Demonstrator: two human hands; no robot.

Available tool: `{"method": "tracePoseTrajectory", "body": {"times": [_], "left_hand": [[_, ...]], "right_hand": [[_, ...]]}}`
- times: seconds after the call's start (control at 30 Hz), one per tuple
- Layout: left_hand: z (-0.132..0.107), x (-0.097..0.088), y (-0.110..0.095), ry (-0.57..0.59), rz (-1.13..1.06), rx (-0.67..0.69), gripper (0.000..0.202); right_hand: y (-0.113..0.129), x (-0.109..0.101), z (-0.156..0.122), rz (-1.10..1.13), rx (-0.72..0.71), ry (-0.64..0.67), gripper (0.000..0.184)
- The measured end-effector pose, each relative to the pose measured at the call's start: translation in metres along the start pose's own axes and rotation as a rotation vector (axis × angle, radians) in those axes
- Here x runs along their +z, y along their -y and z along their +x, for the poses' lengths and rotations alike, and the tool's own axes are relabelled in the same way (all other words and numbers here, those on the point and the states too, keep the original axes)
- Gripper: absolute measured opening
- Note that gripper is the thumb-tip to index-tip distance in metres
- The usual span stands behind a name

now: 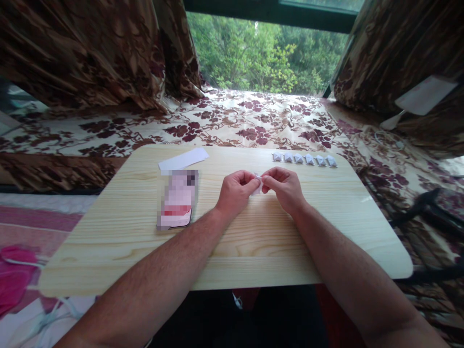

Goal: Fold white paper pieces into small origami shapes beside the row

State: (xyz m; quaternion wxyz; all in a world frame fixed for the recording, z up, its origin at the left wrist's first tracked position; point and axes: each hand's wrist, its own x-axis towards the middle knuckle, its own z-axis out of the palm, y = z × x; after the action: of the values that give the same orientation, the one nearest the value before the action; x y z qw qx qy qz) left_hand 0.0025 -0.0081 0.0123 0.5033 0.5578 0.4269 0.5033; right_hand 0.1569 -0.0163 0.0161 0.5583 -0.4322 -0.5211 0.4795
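Note:
Over the middle of the wooden table (145, 261), a small piece of folded white paper (257, 185) is pinched between both hands. My left hand (237, 188) closes thumb and fingers on its left side. On the other side my right hand (284, 186) has its thumb and forefinger pressed together at the paper's edge. The fingers cover most of the paper, so its exact shape is hidden. Beyond my right hand, several small folded white paper pieces (299, 158) stand in a row. White paper strips (183, 159) lie at the far left of the table.
A phone (180, 220), its screen mostly blurred out, lies on the table left of my hands. Flower-patterned cloth (250, 116) covers the ledge behind the table, below a window with curtains (108, 53). A white lamp-like object (426, 95) is at the right.

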Motion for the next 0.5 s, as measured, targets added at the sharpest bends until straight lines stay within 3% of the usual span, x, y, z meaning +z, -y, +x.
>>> {"method": "tracePoseTrajectory", "body": {"times": [0.17,0.5], "left_hand": [[0.0037,-0.0013,0.0053,-0.011,-0.070,-0.030,0.019],[0.0013,-0.0010,-0.0002,0.012,-0.033,-0.032,0.021]], "right_hand": [[-0.0006,-0.0021,0.0009,0.126,0.079,0.004,0.014],[-0.0022,-0.0010,0.0006,-0.029,0.032,0.004,0.012]]}}
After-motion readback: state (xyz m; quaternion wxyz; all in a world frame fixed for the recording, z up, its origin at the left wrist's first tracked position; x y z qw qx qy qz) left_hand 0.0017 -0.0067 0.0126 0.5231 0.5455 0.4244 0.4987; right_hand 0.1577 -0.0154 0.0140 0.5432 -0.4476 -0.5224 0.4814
